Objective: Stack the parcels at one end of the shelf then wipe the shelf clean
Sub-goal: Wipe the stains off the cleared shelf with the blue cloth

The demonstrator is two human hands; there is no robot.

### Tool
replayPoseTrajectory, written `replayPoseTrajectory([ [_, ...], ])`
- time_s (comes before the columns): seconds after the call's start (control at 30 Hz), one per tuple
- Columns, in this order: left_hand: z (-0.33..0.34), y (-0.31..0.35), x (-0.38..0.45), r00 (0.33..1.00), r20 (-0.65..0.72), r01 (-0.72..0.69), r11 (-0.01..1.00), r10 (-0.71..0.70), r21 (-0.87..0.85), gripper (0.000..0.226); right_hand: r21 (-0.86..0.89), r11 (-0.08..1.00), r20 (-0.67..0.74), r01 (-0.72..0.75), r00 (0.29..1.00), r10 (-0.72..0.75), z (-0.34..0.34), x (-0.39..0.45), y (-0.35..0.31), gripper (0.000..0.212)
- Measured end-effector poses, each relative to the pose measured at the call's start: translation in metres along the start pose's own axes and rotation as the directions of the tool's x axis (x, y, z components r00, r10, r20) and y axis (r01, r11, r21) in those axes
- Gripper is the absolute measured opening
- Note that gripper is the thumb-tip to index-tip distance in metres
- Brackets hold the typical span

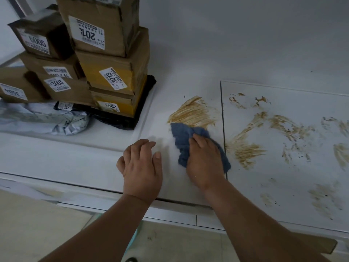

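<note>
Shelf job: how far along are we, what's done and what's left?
Stacking looks done: the parcels sit piled at the left end of the shelf. Wiping is in hand: the right hand grips a blue cloth just below the nearest brown smear, while the left hand rests on the shelf. Left: that smear and the brown streaks across the right panel.

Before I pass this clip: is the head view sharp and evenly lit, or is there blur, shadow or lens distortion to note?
Head view: lighting is dim and flat with no glare; the parcels are darker on their shaded sides. Nearer labels read clearly, and the brown smears are crisp. The right hand on the blue cloth looks slightly soft, the left hand too. Wide-angle bending curves the shelf at its front edge.
</note>
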State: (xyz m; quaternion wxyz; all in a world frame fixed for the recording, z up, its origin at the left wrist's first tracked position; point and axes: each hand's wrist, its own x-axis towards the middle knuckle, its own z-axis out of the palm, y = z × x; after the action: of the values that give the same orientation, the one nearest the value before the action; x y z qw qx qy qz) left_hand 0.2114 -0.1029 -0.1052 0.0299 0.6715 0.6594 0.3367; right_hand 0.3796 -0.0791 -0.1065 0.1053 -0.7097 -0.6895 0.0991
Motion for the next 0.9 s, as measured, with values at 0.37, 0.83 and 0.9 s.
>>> replayPoseTrajectory([
  [0.37,-0.001,-0.003,0.003,0.998,-0.051,0.039,0.993,-0.045,-0.111,0.044,-0.051,0.955,0.11,0.291,0.952,-0.285,-0.003,0.033,-0.041,0.048],
  [0.83,-0.003,-0.004,0.002,1.0,0.0,0.007,0.996,-0.007,-0.091,0.043,-0.09,0.975,0.008,0.203,0.979,-0.203,-0.002,0.002,-0.003,0.058],
  [0.9,-0.004,-0.005,0.002,1.0,0.01,0.011,0.996,-0.01,-0.092,0.043,-0.108,0.993,0.026,0.041,0.999,-0.038,-0.004,0.01,0.014,0.053],
])
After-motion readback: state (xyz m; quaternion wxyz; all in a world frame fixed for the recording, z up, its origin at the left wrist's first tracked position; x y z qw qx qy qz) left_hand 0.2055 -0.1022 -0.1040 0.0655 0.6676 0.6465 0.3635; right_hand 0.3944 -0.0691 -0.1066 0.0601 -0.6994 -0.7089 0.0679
